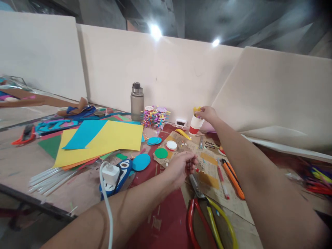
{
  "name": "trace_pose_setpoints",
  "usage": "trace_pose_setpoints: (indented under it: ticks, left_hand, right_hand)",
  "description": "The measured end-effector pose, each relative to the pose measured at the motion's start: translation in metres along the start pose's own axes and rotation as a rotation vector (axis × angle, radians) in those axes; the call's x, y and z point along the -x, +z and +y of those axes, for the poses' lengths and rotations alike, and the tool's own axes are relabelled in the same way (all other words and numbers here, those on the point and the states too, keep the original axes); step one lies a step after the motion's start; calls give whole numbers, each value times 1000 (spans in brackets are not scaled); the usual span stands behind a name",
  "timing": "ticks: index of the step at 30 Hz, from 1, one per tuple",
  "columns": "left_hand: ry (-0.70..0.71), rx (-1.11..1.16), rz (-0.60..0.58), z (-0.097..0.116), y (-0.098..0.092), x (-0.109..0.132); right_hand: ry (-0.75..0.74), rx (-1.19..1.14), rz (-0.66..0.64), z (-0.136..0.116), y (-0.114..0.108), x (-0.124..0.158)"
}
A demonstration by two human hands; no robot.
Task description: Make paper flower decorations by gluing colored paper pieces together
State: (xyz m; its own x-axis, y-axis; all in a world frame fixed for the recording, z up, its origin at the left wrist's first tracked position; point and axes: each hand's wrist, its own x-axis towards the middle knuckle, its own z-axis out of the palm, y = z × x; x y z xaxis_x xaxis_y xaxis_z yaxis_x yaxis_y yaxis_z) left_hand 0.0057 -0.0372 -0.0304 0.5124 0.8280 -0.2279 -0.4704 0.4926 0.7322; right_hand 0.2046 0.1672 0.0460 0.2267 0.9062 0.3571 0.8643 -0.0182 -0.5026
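Observation:
My right hand (209, 114) reaches to the back of the table, its bent fingers at the mouth of a white paper cup (196, 123) with a red band. Yellow pieces (196, 109) stick up from that cup beside the fingertips; what the fingers grip is hidden. Over the brown paper, my left hand (182, 166) is closed with curled fingers, and I cannot make out what is in it. Just below it lie scissors (198, 193) with one red and one yellow handle. A white round lid (171, 145) and a green paper disc (161, 153) lie beyond the left hand.
An orange utility knife (233, 180) and a pen (222, 181) lie at right. Blue discs (141, 162), a power strip (123, 173) with a white cable, and coloured paper sheets (121, 135) are at left. A bottle (137, 103) and decorated cups (160, 119) stand behind.

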Motion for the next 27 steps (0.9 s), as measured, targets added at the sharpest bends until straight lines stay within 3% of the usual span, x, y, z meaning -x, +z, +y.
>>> trace_pose_setpoints:
  ticks: [6,11,19,23,27]
  left_hand:
    - [10,6,-7,1,0,-1]
    - [36,-30,9,3,2,0]
    - [108,-117,27,5,3,-3]
    - [158,-148,47,7,0,-8]
    - [221,-196,65,7,-6,-15]
  right_hand:
    - [57,-28,51,6,-15,16]
    - [92,-21,107,20,-41,61]
    - [60,304,-167,35,-78,180]
    - [146,408,-342,40,-69,219]
    - [196,377,-424,41,-53,233]
